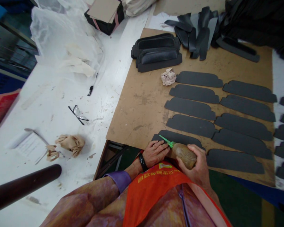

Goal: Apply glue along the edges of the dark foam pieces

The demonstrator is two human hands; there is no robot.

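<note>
My right hand (196, 165) is wrapped round a brownish squeeze bottle (186, 155) with a long green nozzle. The bottle lies tilted, its nozzle tip over the left part of a dark grey flat piece (182, 137) at the front edge of the brown board. Beside the nozzle, my left hand (156, 153) rests with its fingers stretched out flat at that piece's near left edge. The piece's near side is partly hidden by the bottle and my hands. More flat pieces of the same shape (191, 124) lie in rows beyond and to the right.
Stacked black padded pieces (159, 58) and a crumpled paper ball (168, 77) sit further back on the brown board (132, 116). Loose dark strips (201, 34) are heaped behind. Glasses (78, 115), crumpled brown paper (71, 145) and a dark rod (26, 187) occupy the white table at left.
</note>
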